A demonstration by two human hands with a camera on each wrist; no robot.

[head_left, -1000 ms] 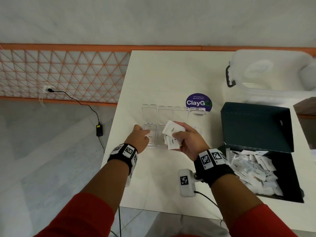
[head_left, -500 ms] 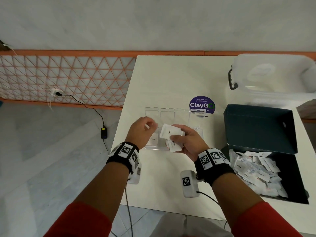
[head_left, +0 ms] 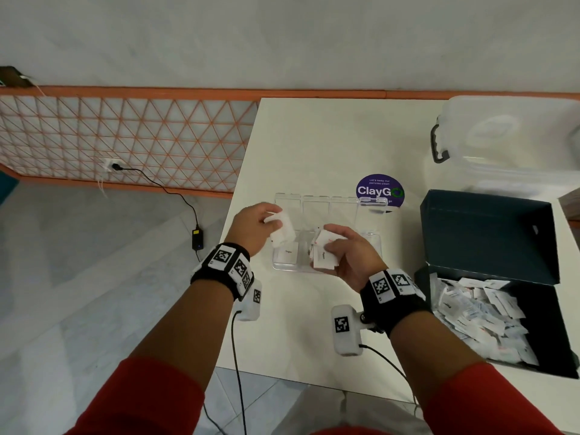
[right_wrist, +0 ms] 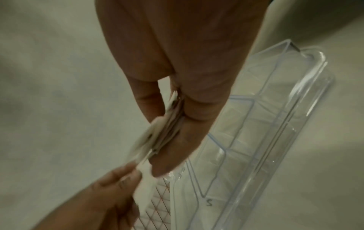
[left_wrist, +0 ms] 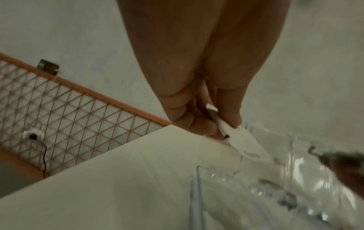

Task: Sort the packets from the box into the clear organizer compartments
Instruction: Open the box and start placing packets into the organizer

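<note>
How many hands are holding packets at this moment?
2. The left hand pinches one white packet above the clear organizer. The right hand grips a small stack of packets over the organizer's near side.

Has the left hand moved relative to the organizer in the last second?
Yes. The left hand went from the clear organizer's near-left corner toward its far-left compartment, now pinching a packet.

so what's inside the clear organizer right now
The clear organizer shows one white packet lying in its near-left compartment; the far row looks bare. The left hand and right hand, each holding packets, cover the near middle compartments.
</note>
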